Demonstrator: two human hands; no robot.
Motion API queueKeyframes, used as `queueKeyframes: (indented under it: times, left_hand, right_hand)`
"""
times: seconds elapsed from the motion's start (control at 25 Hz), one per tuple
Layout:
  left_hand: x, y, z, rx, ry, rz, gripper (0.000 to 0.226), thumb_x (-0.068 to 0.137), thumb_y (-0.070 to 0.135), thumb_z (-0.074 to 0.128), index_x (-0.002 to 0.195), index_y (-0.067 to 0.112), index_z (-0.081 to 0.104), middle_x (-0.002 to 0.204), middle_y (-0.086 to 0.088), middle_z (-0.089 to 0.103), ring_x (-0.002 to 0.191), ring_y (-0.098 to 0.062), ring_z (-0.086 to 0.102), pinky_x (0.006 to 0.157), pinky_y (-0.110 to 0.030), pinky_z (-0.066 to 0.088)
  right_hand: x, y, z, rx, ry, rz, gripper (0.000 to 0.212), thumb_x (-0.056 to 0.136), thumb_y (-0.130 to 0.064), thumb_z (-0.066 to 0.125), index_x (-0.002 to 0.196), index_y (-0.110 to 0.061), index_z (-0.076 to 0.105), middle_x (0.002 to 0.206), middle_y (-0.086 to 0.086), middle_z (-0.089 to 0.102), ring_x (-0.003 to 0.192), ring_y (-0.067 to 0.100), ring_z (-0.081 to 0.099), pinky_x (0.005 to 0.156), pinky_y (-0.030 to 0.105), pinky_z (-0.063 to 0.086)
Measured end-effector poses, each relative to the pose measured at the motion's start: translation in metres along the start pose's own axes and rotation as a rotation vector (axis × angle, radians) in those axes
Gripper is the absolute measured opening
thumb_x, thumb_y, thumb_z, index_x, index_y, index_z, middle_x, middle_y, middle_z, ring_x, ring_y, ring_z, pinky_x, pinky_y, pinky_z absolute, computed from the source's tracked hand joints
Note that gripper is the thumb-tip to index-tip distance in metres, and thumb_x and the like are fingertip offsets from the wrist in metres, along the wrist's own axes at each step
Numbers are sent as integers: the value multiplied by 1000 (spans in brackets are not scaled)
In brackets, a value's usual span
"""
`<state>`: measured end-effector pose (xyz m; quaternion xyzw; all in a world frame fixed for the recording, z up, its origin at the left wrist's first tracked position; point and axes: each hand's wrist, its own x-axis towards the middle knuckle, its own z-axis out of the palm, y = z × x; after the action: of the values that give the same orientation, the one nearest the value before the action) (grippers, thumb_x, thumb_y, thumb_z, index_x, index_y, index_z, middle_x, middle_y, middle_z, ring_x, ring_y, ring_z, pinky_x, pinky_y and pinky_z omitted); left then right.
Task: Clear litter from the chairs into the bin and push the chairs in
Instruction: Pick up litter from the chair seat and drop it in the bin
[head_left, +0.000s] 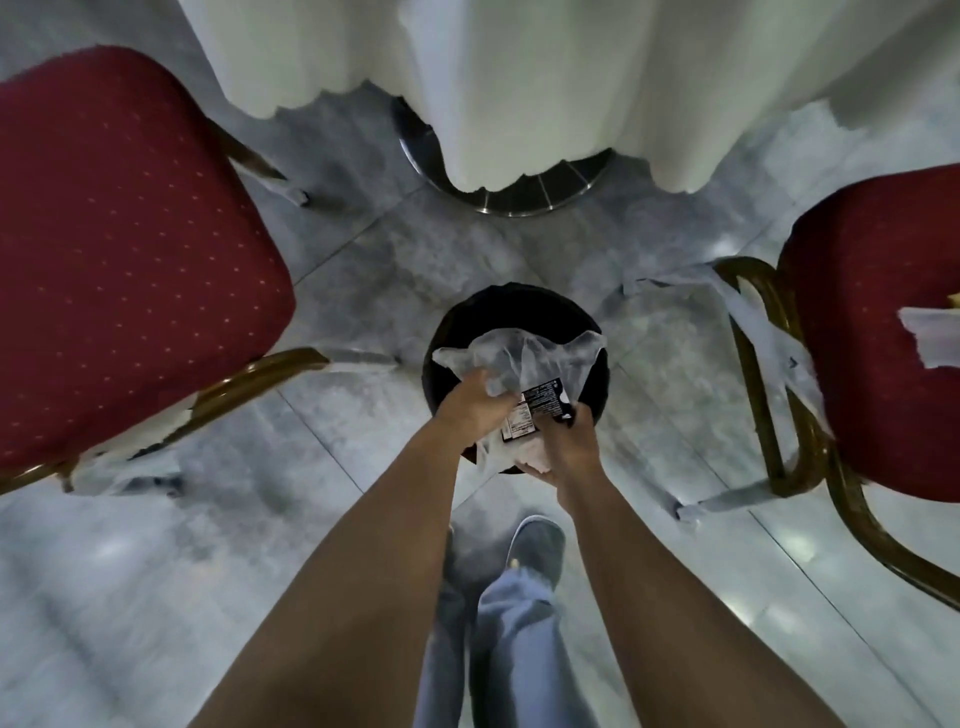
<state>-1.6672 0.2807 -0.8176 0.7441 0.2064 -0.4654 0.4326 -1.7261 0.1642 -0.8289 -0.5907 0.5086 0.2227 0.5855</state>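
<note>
While both hands hold it, the litter (524, 374), a crumpled clear plastic bag bunched with a dark printed wrapper, hangs directly over the mouth of the round black bin (457, 332). At the bundle's near-left side, the left hand (470, 402) has its fingers curled into the plastic, and the right hand (569, 441) pinches the wrapper and the plastic's lower edge from the near-right side. Both forearms reach forward and down from the bottom edge of the view and converge over the bin's near rim, the two hands close together. Left of the bin stands a red chair (119, 249) with a gold frame, its seat showing no litter. Right of the bin stands a second red chair (878, 374), with a torn scrap of white paper (930, 338) lying on its seat. Beyond the bin, a white tablecloth (519, 78) hangs over a shiny metal table base (519, 200). Just behind the bin, on the near side, a grey shoe (537, 545) rests on the pale marble floor (156, 597).
</note>
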Motion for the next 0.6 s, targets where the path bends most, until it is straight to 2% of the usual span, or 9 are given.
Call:
queueKeyframes:
  times: [0.16, 0.24, 0.32, 0.36, 0.44, 0.52, 0.6]
  left_hand:
    - [35, 4, 20, -13, -10, -18, 61, 96, 31, 56, 149, 18, 29, 142, -9, 48, 126, -29, 51, 88, -33, 43]
    - [47, 3, 23, 31, 18, -30, 63, 95, 36, 56, 149, 23, 30, 143, -8, 48, 126, -31, 51, 91, -36, 44]
    - [54, -1, 22, 47, 39, -45, 61, 94, 38, 56, 148, 26, 32, 140, -7, 48, 126, -31, 50, 95, -39, 44]
    - [57, -3, 22, 50, 47, -49, 60, 92, 40, 57, 147, 28, 34, 138, -5, 49, 125, -30, 51, 99, -40, 44]
    - [63, -12, 22, 62, 53, -48, 64, 81, 51, 62, 139, 31, 42, 135, -1, 53, 121, -25, 55, 103, -42, 45]
    - [70, -25, 24, 88, 62, -25, 75, 73, 57, 61, 140, 28, 44, 138, -3, 56, 122, -25, 56, 105, -44, 45]
    - [38, -7, 25, 118, 58, -21, 68, 85, 52, 55, 144, 19, 42, 142, -5, 52, 126, -27, 52, 105, -45, 44]
  right_hand:
    - [39, 1, -12, -15, -8, 46, 30, 93, -17, 60, 119, -20, 46, 117, 9, 60, 95, 27, 61, 77, 54, 60]
    - [53, -4, -14, -25, -77, 41, 46, 91, -17, 63, 131, -25, 41, 123, 5, 56, 102, 24, 57, 84, 51, 58]
    - [60, -7, -15, -48, -121, 36, 69, 91, -19, 63, 148, -28, 27, 132, 0, 47, 106, 23, 51, 90, 49, 55]
    - [65, -6, -16, -59, -124, 31, 73, 92, -19, 61, 152, -29, 21, 137, -1, 44, 108, 23, 49, 90, 48, 54]
    - [65, -4, -18, -105, -115, 17, 74, 94, -19, 59, 154, -31, 19, 135, -2, 43, 111, 22, 48, 88, 46, 54]
    - [53, -2, -25, -142, -107, -7, 68, 92, -22, 60, 151, -31, 27, 129, -4, 46, 112, 24, 51, 90, 49, 54]
    - [37, -1, -34, -189, -95, -53, 58, 91, -24, 60, 144, -25, 36, 134, 1, 52, 115, 28, 55, 98, 54, 50]
